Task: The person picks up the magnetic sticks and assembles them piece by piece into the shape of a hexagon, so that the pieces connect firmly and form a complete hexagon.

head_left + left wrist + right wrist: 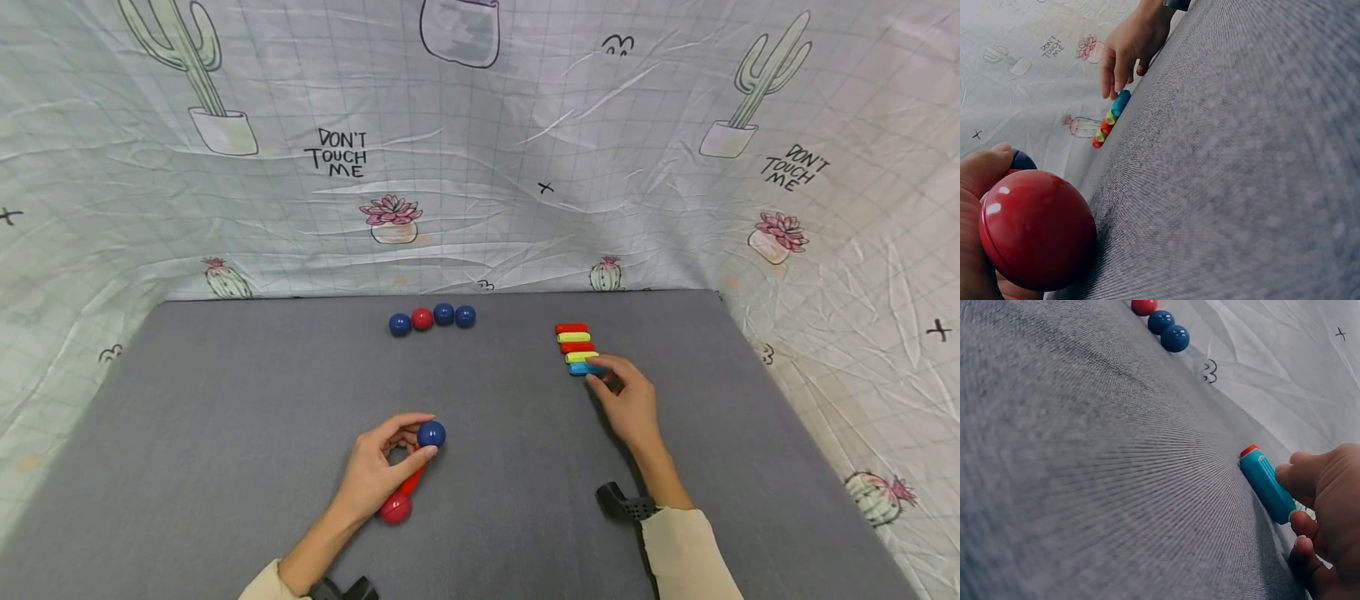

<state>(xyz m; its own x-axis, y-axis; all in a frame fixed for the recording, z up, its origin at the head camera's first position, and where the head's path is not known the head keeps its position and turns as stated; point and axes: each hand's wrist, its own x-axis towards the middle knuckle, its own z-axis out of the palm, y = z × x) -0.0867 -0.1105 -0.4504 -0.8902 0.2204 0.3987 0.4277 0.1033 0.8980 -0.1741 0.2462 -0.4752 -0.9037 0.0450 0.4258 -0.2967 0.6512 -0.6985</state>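
My left hand (375, 471) pinches a glossy blue ball (431, 434) between thumb and fingers. A red rod (412, 481) runs from it toward a larger-looking red ball (395, 507) near the palm; this red ball (1038, 230) fills the near part of the left wrist view. My right hand (628, 404) is at the blue rod (581, 368), thumb on its near side and a fingertip on its far side. In the right wrist view the thumb meets the side of the blue rod (1266, 485); the far fingertip is hidden there.
Beyond the blue rod lie two yellow rods (573, 337) and two red rods (572, 328), alternating in a row. A row of three blue balls (444, 314) and one red ball (422, 318) sits at the grey table's (262, 392) back edge. Printed cloth (487, 167) hangs behind.
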